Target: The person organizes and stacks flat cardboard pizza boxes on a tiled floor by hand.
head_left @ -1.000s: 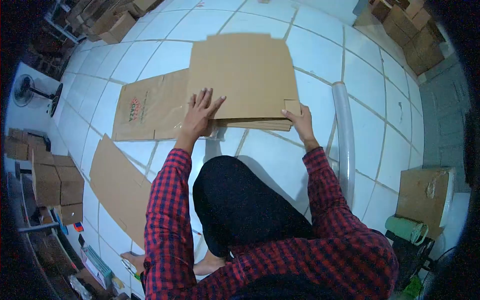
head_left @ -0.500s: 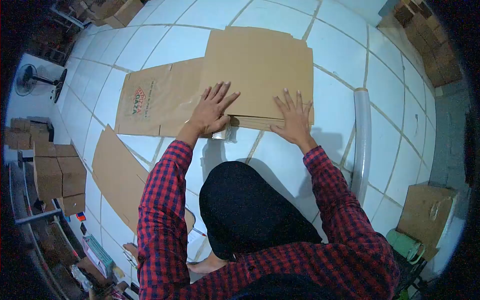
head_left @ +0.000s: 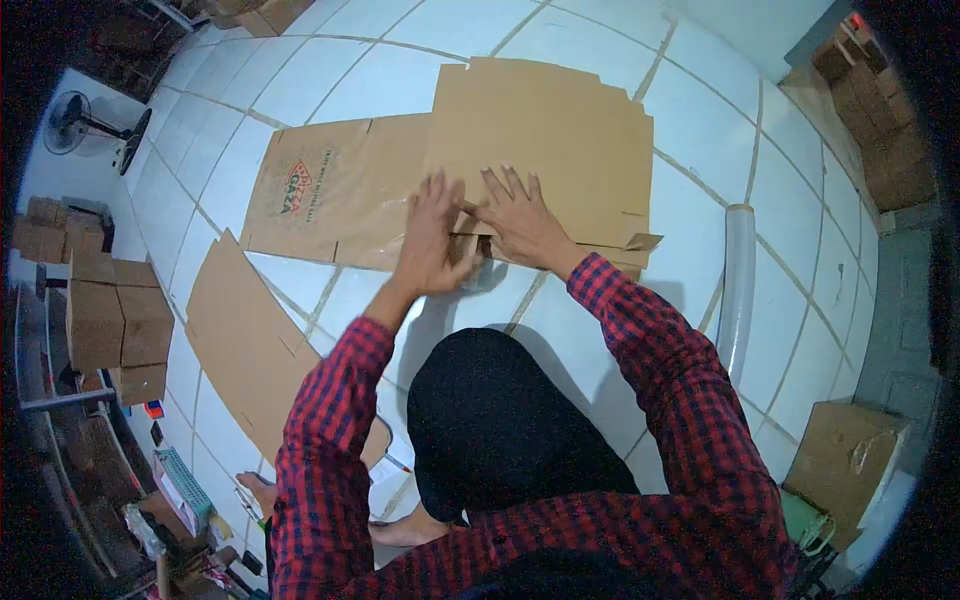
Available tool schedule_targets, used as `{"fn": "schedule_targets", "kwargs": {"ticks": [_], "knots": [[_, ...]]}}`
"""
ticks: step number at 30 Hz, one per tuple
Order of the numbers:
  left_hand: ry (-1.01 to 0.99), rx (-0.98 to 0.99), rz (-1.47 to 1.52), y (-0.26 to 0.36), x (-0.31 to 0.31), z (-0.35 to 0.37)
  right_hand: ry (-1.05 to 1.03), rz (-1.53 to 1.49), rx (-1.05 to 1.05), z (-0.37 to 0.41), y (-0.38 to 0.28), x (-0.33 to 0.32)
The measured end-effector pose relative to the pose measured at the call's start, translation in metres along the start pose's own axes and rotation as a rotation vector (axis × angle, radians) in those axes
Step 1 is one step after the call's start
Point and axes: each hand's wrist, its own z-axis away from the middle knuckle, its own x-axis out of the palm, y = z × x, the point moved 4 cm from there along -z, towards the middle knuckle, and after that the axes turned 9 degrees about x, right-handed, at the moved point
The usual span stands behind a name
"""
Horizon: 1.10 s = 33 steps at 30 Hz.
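Note:
A flat cardboard pizza box blank lies on the tiled floor, on top of other sheets whose edges show below it. To its left stretches a printed cardboard panel with a red and green pizza logo. My left hand rests at the blank's lower left edge, fingers extended and thumb apart. Beside it, my right hand lies on the blank with fingers spread, its thumb close to the left fingers. What lies under the left palm is mostly hidden. A small flap sticks up at the lower right corner.
Another cardboard sheet lies at lower left. A long roll of clear wrap lies on the right. Boxes stand at the left, beyond them a fan. One more box stands at lower right.
My right hand has moved left across the blank, close to my left hand. The lower right flap now sticks up. My left hand has turned, with its fingers closer together.

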Motion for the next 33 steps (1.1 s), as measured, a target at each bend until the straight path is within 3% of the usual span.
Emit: {"fn": "schedule_targets", "kwargs": {"ticks": [2, 3, 5, 8, 15, 18, 20, 22, 27, 33], "knots": [[0.263, 0.189, -0.097, 0.019, -0.008, 0.042, 0.0, -0.005, -0.006, 0.0, 0.001, -0.004], [0.255, 0.189, -0.095, 0.02, 0.0, 0.056, 0.007, -0.021, -0.004, -0.001, 0.002, -0.003], [0.042, 0.145, -0.317, 0.022, 0.015, 0.075, 0.01, -0.05, -0.024, -0.002, -0.003, -0.003], [0.082, 0.005, -0.339, 0.014, 0.021, 0.062, -0.06, -0.031, 0.005, -0.006, -0.003, -0.008], [-0.006, 0.035, -0.464, 0.008, 0.014, 0.041, -0.152, -0.161, 0.051, -0.006, 0.012, -0.023], [-0.026, -0.016, -0.423, 0.009, -0.017, 0.035, -0.153, -0.208, 0.07, -0.009, 0.015, -0.038], [0.127, -0.046, -0.294, 0.004, -0.042, 0.035, -0.142, -0.222, 0.091, -0.011, 0.02, -0.044], [0.153, -0.068, -0.293, 0.008, -0.069, 0.033, 0.017, -0.28, 0.087, -0.011, 0.024, -0.051], [0.409, -0.146, -0.148, 0.002, -0.122, 0.036, 0.07, -0.303, 0.102, -0.006, 0.028, -0.061], [0.517, -0.173, -0.119, 0.001, -0.193, 0.029, 0.07, -0.256, 0.093, -0.002, 0.027, -0.055]]}}
